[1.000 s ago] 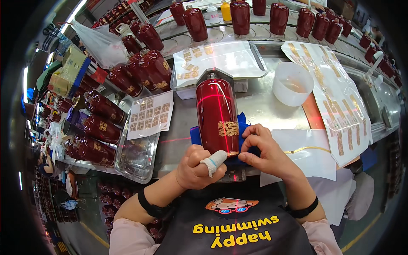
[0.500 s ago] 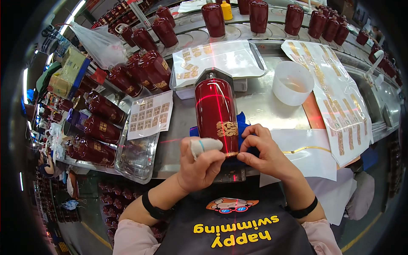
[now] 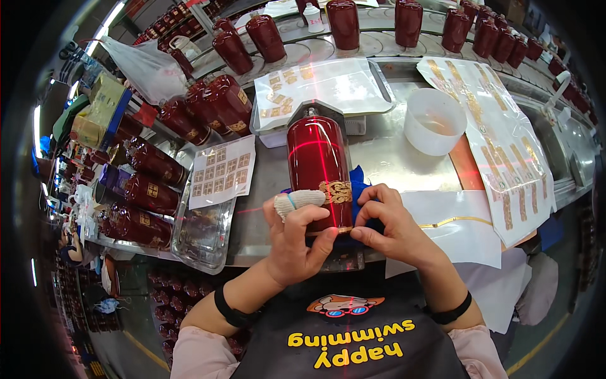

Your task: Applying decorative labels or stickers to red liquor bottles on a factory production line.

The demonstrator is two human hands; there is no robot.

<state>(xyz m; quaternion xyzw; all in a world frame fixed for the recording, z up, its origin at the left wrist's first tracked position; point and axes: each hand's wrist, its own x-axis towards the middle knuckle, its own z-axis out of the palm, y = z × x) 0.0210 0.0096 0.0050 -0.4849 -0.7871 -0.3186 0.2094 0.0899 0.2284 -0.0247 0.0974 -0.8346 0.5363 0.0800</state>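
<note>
Your left hand (image 3: 293, 243) is half open at the bottle's lower left, thumb by the base and the finger in the white cover (image 3: 300, 203) against its side; whether it clasps the glass, I cannot tell. Your right hand (image 3: 391, 224) has thumb and forefinger close together at the base's right edge; I cannot tell if they pinch anything. The dark red bottle (image 3: 315, 148) lies mid-frame, neck toward the top, its gold ornament (image 3: 336, 192) near the base. Blue cloth (image 3: 358, 177) shows beside it. A white tub (image 3: 435, 129) stands at upper right.
</note>
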